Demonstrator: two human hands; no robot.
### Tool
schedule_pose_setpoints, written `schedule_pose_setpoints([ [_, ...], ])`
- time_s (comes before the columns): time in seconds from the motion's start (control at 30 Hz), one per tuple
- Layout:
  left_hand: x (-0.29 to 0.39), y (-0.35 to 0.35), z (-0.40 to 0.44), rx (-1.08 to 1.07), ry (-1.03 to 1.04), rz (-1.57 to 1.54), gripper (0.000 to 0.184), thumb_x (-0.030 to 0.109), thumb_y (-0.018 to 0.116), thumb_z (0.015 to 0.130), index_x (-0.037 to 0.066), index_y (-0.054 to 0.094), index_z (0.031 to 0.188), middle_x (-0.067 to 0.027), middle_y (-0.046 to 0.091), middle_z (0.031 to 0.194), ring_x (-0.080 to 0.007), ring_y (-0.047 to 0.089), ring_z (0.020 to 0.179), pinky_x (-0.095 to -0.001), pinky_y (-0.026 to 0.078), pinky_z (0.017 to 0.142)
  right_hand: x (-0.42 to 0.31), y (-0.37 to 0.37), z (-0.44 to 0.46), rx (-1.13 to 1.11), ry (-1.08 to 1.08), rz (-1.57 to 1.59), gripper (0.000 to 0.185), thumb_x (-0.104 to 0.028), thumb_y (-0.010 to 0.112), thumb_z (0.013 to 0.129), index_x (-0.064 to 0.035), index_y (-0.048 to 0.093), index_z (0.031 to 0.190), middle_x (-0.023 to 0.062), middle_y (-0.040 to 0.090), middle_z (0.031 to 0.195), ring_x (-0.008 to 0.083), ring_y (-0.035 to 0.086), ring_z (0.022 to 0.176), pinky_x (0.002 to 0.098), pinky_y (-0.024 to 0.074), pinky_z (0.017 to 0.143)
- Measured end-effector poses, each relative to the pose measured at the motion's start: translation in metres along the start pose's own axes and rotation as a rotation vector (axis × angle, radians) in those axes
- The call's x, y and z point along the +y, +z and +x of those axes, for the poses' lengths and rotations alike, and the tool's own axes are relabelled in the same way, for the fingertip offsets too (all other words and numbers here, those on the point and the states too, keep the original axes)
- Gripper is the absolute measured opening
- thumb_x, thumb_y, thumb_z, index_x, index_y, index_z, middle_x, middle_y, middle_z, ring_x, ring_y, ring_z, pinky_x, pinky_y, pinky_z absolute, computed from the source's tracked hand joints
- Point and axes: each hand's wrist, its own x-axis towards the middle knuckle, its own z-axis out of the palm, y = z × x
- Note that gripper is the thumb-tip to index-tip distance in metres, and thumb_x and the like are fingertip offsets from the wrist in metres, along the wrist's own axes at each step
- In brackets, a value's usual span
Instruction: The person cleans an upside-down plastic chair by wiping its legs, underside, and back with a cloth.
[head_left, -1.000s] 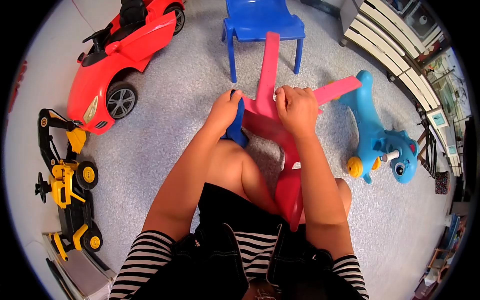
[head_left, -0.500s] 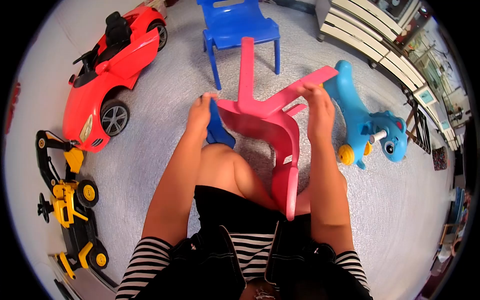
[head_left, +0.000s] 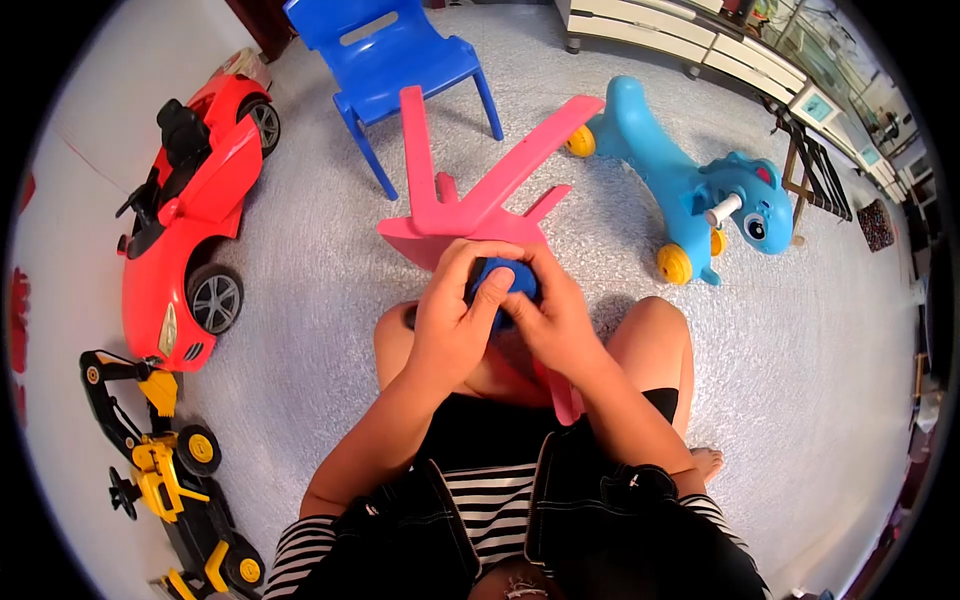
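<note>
A bunched blue cloth (head_left: 518, 276) sits between my two hands, just above my lap. My left hand (head_left: 448, 312) wraps it from one side, with the thumb pressed on top. On the other side my right hand (head_left: 556, 312) closes around the same cloth, its fingers meeting those of the left. Beneath and beyond them is a pink plastic chair (head_left: 465, 212), tipped over with its legs pointing up and away from me. Its lower part passes between my legs and is partly hidden by my hands and forearms.
A blue chair (head_left: 400, 65) stands upright beyond the pink one. To the right is a blue ride-on animal toy (head_left: 665, 150) with yellow wheels. On the left are a red toy car (head_left: 190, 240) and a yellow toy digger (head_left: 160, 480). White drawers (head_left: 650, 35) line the back.
Both hands have come together over my lap, and the blue cloth that hung from my left hand is now bunched between them. My right hand has left the pink chair's leg. The view has shifted.
</note>
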Motion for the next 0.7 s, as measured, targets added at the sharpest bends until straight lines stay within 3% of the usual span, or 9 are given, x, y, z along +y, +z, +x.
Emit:
schedule_pose_setpoints([
  [0.1,0.004,0.001,-0.001,0.014,-0.074,-0.278,0.024,0.013,0.062,0.103,0.003,0.064,0.125,-0.0069,0.066,0.114,-0.0144,0.064,0.102,-0.0288,0.050,0.093,-0.015,-0.024,0.006,-0.016,0.044,-0.012,0.025,-0.010,0.069,0.095,-0.0019,0.069,0.118,0.0183,0.073,0.098,0.0291,0.072,0.084,0.0355,0.0556,0.077],
  [0.17,0.008,-0.010,-0.001,0.017,-0.088,-0.214,0.025,0.014,0.062,0.103,0.003,0.064,0.126,-0.0066,0.067,0.113,-0.0137,0.064,0.101,-0.0281,0.050,0.093,-0.018,-0.045,0.001,0.108,0.008,-0.107,0.023,-0.010,0.068,0.095,-0.0023,0.070,0.117,0.0166,0.073,0.097,0.0241,0.072,0.082,0.0335,0.0557,0.076],
  [0.23,0.001,-0.020,0.007,0.118,-0.073,-0.109,0.027,0.017,0.062,0.104,0.003,0.065,0.127,-0.0056,0.070,0.106,-0.0121,0.065,0.096,-0.0267,0.051,0.089,-0.019,-0.064,0.001,0.379,0.012,0.062,0.023,-0.007,0.063,0.100,-0.0010,0.068,0.122,0.0048,0.070,0.101,0.0124,0.066,0.088,0.0280,0.0539,0.077],
  [0.3,-0.018,-0.037,0.025,0.215,-0.140,-0.012,0.026,0.018,0.062,0.104,0.004,0.067,0.125,-0.0058,0.071,0.105,-0.0114,0.065,0.095,-0.0270,0.051,0.087,-0.024,-0.087,0.011,0.479,0.059,0.203,0.026,-0.004,0.060,0.100,0.0002,0.066,0.125,0.0045,0.068,0.105,0.0118,0.064,0.091,0.0254,0.0521,0.080],
  [0.4,-0.049,-0.046,0.056,0.307,-0.106,0.218,0.024,0.018,0.057,0.106,0.003,0.068,0.121,-0.0073,0.072,0.101,-0.0143,0.067,0.095,-0.0291,0.052,0.086,0.003,-0.094,0.031,0.224,-0.053,-0.046,0.019,-0.007,0.064,0.097,-0.0009,0.071,0.114,0.0063,0.070,0.100,0.0151,0.065,0.090,0.0302,0.0530,0.079],
  [0.47,-0.071,-0.043,0.076,0.299,-0.008,0.350,0.025,0.018,0.054,0.107,0.002,0.069,0.118,-0.0086,0.073,0.100,-0.0178,0.069,0.096,-0.0309,0.053,0.087,0.019,-0.068,0.042,0.001,0.087,-0.285,0.023,-0.022,0.072,0.089,-0.0075,0.075,0.107,0.0152,0.072,0.098,0.0298,0.069,0.095,0.0372,0.0548,0.083],
  [0.53,-0.089,-0.037,0.094,0.254,0.123,0.588,0.021,0.021,0.059,0.102,0.006,0.071,0.113,-0.0120,0.073,0.101,-0.0275,0.067,0.094,-0.0412,0.051,0.086,0.041,-0.032,0.048,-0.079,0.071,-0.644,0.028,-0.028,0.079,0.082,-0.0083,0.075,0.102,0.0138,0.066,0.098,0.0340,0.064,0.102,0.0443,0.0533,0.088],
  [0.6,-0.100,-0.030,0.099,0.208,0.152,0.712,0.021,0.024,0.060,0.100,0.008,0.073,0.104,-0.0107,0.074,0.100,-0.0312,0.065,0.096,-0.0455,0.046,0.094,0.057,-0.002,0.054,0.075,0.079,-0.822,0.042,-0.027,0.084,0.077,-0.0027,0.071,0.108,0.0161,0.060,0.105,0.0391,0.058,0.108,0.0468,0.0504,0.095],
  [0.7,-0.113,-0.024,0.097,0.226,0.400,0.985,0.020,0.025,0.062,0.099,0.009,0.073,0.095,-0.0078,0.073,0.090,-0.0261,0.064,0.095,-0.0435,0.041,0.098,0.079,0.007,0.066,0.207,0.100,-0.664,0.048,-0.031,0.084,0.078,0.0018,0.069,0.109,0.0179,0.065,0.103,0.0407,0.062,0.106,0.0471,0.0514,0.092],
])
